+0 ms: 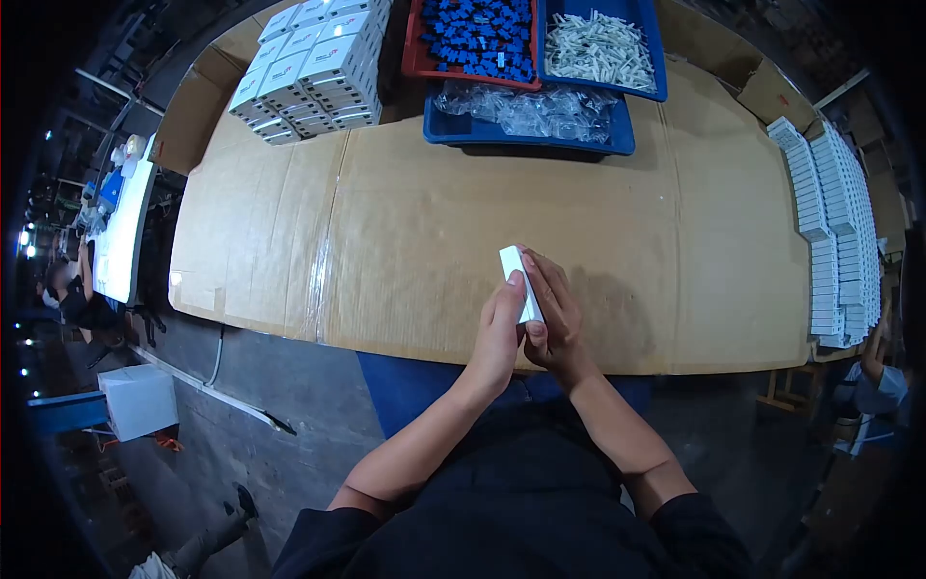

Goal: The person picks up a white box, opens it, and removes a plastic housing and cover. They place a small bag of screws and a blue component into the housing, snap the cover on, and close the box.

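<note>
A small white box-shaped piece (pixel 511 261) is held between my two hands, above the near part of the cardboard-covered table (pixel 434 222). My left hand (pixel 497 328) grips it from the left, with the thumb lying along its near face. On the other side, my right hand (pixel 557 318) wraps round it, fingers pointing away from me and thumb near its lower end. The palms and fingers hide much of the piece, so its exact kind does not show.
White boxes (pixel 318 72) are stacked at the back left. A red tray (pixel 415 58) holds blue parts, a blue tray (pixel 656 58) white sticks, another blue tray (pixel 521 145) clear plastic pieces. White units (pixel 834 232) stand stacked at right. People sit at both sides.
</note>
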`<state>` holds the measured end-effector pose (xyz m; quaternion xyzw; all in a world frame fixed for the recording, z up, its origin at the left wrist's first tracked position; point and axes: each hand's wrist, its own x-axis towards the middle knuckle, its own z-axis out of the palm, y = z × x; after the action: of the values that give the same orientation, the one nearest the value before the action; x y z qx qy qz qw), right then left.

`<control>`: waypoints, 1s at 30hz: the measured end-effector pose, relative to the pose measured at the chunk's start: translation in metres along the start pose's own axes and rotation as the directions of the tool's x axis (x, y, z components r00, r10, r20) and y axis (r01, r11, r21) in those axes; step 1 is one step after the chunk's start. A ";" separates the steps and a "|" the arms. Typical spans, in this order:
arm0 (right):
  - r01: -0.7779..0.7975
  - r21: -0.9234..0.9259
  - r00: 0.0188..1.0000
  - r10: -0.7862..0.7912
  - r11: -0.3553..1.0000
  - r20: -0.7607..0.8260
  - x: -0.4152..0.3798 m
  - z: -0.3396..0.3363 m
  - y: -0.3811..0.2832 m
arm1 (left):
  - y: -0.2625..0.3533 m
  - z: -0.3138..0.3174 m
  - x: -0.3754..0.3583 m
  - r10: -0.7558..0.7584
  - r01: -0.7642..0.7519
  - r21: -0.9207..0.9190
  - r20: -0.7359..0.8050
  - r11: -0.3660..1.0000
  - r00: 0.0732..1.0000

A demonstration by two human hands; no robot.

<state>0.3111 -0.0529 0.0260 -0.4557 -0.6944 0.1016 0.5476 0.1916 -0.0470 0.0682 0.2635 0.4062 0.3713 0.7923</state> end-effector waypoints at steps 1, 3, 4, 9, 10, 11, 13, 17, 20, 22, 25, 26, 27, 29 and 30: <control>0.011 0.009 1.000 -0.011 1.000 -0.004 0.000 0.000 0.001 | 0.000 0.002 0.000 0.016 -0.016 -0.002 -0.014 1.000 1.000; 0.009 -0.001 1.000 -0.009 1.000 0.003 0.000 -0.001 0.001 | -0.002 0.001 0.001 0.016 -0.016 -0.008 -0.016 1.000 1.000; 0.008 -0.005 1.000 -0.008 1.000 0.007 -0.001 0.000 0.000 | -0.004 0.000 0.002 0.015 -0.015 -0.011 -0.018 1.000 1.000; 0.011 0.000 1.000 -0.011 1.000 0.008 -0.001 0.000 0.000 | -0.008 -0.006 0.001 -0.004 0.004 -0.009 0.004 1.000 1.000; 0.011 0.000 1.000 -0.011 1.000 0.013 0.000 -0.001 -0.001 | -0.008 -0.006 0.001 0.007 -0.007 -0.009 0.004 1.000 1.000; 0.003 0.004 1.000 -0.003 1.000 0.015 -0.001 -0.001 0.000 | -0.008 -0.007 0.002 0.007 -0.006 -0.002 0.026 1.000 1.000; -0.010 0.014 1.000 0.010 1.000 0.018 -0.002 0.000 0.001 | -0.009 -0.011 0.004 0.007 -0.008 0.012 0.069 1.000 0.998; -0.023 0.019 1.000 0.023 1.000 0.020 -0.001 -0.002 -0.003 | -0.014 -0.011 0.005 0.028 -0.027 -0.018 0.045 0.999 0.999; -0.009 0.031 1.000 0.008 0.999 0.007 -0.002 0.000 -0.004 | -0.007 0.000 -0.001 0.053 -0.053 -0.043 -0.008 0.998 0.999; -0.009 0.040 1.000 0.009 0.999 0.016 0.000 -0.002 -0.006 | -0.005 0.000 -0.003 0.034 -0.035 -0.059 -0.008 0.998 0.999; -0.029 0.090 0.999 0.026 0.995 0.037 0.002 -0.002 -0.007 | -0.010 -0.012 0.001 0.056 -0.053 -0.056 0.056 0.997 0.997; -0.036 0.108 0.998 0.032 0.994 0.046 0.004 -0.003 -0.006 | -0.010 -0.017 0.003 0.054 -0.050 -0.059 0.081 0.997 0.995; -0.055 0.133 0.997 0.047 0.990 0.065 0.005 -0.008 -0.005 | -0.009 -0.017 0.004 0.083 -0.081 -0.026 0.095 0.996 0.992; -0.085 0.184 0.993 0.068 0.979 0.097 0.010 -0.019 -0.004 | -0.003 -0.018 0.008 0.144 -0.151 0.043 0.129 0.988 0.981; -0.159 0.198 0.985 0.144 0.967 0.090 0.013 -0.020 -0.009 | 0.002 -0.020 0.010 0.170 -0.183 0.064 0.172 0.981 0.970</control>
<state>0.3232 -0.0555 0.0478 -0.4446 -0.6634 0.2311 0.5557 0.1778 -0.0353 0.0548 0.3599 0.3281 0.4008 0.7760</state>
